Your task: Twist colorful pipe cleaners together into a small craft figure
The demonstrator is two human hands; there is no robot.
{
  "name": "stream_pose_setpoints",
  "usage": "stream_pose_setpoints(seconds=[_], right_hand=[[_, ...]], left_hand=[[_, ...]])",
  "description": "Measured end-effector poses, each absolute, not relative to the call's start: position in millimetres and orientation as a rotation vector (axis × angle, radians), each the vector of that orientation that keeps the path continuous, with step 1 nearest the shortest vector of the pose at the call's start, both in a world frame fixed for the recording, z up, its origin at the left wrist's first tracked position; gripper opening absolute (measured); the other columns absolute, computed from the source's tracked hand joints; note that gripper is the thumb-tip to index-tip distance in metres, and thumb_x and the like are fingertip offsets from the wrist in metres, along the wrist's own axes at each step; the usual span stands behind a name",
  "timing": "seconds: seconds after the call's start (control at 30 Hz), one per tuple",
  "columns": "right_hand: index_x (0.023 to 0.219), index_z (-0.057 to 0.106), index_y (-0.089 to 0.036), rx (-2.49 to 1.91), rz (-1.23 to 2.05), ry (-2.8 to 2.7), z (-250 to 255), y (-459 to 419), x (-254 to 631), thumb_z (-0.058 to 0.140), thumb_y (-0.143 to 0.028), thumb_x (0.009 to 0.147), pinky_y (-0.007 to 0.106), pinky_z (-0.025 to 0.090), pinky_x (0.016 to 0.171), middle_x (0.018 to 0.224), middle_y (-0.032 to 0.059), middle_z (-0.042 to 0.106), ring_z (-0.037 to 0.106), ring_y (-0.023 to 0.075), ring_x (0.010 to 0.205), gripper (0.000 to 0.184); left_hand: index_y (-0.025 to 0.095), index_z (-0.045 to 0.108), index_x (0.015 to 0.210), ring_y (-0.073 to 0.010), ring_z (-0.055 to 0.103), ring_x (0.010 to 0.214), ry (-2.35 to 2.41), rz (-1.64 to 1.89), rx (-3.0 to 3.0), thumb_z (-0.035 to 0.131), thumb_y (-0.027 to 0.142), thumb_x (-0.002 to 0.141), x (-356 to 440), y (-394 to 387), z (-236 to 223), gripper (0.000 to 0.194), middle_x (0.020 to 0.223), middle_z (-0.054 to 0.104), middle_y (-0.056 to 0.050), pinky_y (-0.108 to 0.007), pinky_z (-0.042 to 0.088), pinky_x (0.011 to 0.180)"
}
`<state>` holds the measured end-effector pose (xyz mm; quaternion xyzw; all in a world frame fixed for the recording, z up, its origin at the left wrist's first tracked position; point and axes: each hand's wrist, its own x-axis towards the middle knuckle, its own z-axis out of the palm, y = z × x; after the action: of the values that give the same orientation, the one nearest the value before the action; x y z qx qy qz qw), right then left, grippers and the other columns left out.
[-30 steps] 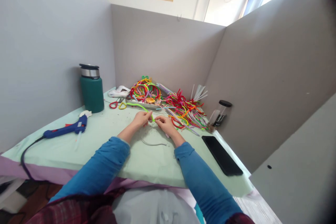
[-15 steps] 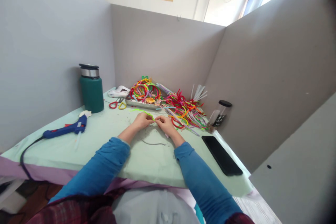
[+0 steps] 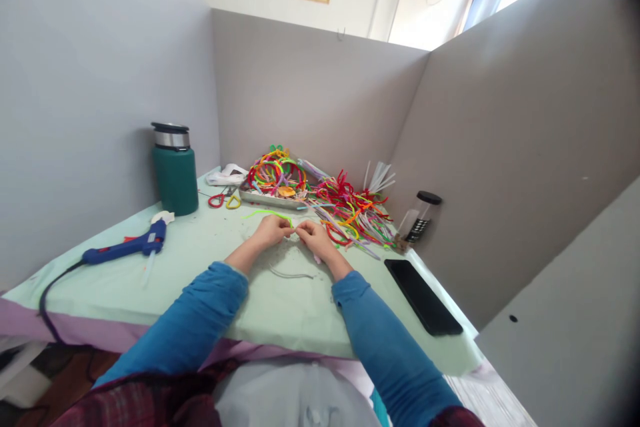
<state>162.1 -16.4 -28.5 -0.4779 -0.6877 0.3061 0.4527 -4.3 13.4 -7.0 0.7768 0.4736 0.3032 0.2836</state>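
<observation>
My left hand is pinched closed on a bright lime-green pipe cleaner, whose loose end sticks out to the left above the knuckles. Right beside it, my right hand also has its fingertips pressed together, almost meeting the left ones. What lies between the right fingertips is too small to make out, and the fingers hide most of the worked part. Below both hands a thin grey strand lies on the pale green tablecloth.
At the back, a metal tray holds colourful pipe cleaners, with a loose heap beside it. Scissors lie left of the tray. A green bottle and a blue glue gun are left; a phone and clear bottle right.
The lime-green pipe cleaner's free end has shifted slightly to the left and lower. The fingertips have moved a little, and both arms stay in place.
</observation>
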Motion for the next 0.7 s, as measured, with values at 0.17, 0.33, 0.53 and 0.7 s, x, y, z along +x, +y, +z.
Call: stream_pose_setpoints(seconds=[0.17, 0.33, 0.53, 0.7], right_hand=[[0.075, 0.059, -0.017, -1.165, 0.763, -1.700, -30.2, -15.0, 162.4, 0.056, -0.032, 0.077, 0.024, 0.035, 0.053, 0.053, -0.0039, 0.050, 0.043, 0.0109, 0.050, 0.016], [0.075, 0.059, -0.017, -1.176, 0.748, -1.683, -30.5, -14.2, 162.4, 0.055, -0.031, 0.077, 0.024, 0.035, 0.052, 0.054, -0.0033, 0.051, 0.045, 0.0115, 0.051, 0.015], [0.074, 0.059, -0.017, -1.164, 0.751, -1.695, -30.5, -14.6, 162.2, 0.057, -0.033, 0.077, 0.024, 0.035, 0.053, 0.053, -0.0039, 0.050, 0.043, 0.0109, 0.050, 0.016], [0.075, 0.059, -0.017, -1.151, 0.777, -1.697, -31.1, -15.3, 162.2, 0.057, -0.034, 0.077, 0.024, 0.034, 0.051, 0.053, -0.0038, 0.050, 0.043, 0.0111, 0.049, 0.017]], left_hand=[[0.016, 0.064, 0.058, -0.0109, 0.041, 0.041, 1.265, 0.791, 2.014, 0.063, 0.044, 0.069, -4.4, 12.9, -6.5, 0.031, 0.037, 0.046, 0.003, -0.023, 0.028, 0.046], [0.016, 0.066, 0.063, -0.0114, 0.042, 0.041, 1.260, 0.802, 2.028, 0.059, 0.042, 0.072, -3.9, 12.8, -6.2, 0.029, 0.037, 0.046, 0.003, -0.024, 0.029, 0.046], [0.015, 0.062, 0.061, -0.0105, 0.041, 0.038, 1.247, 0.807, 2.006, 0.058, 0.043, 0.073, -4.7, 12.3, -5.9, 0.030, 0.037, 0.046, 0.003, -0.023, 0.030, 0.046], [0.015, 0.058, 0.059, -0.0088, 0.038, 0.036, 1.239, 0.806, 1.847, 0.062, 0.046, 0.071, -3.4, 12.4, -6.6, 0.033, 0.039, 0.046, 0.003, -0.022, 0.028, 0.042]])
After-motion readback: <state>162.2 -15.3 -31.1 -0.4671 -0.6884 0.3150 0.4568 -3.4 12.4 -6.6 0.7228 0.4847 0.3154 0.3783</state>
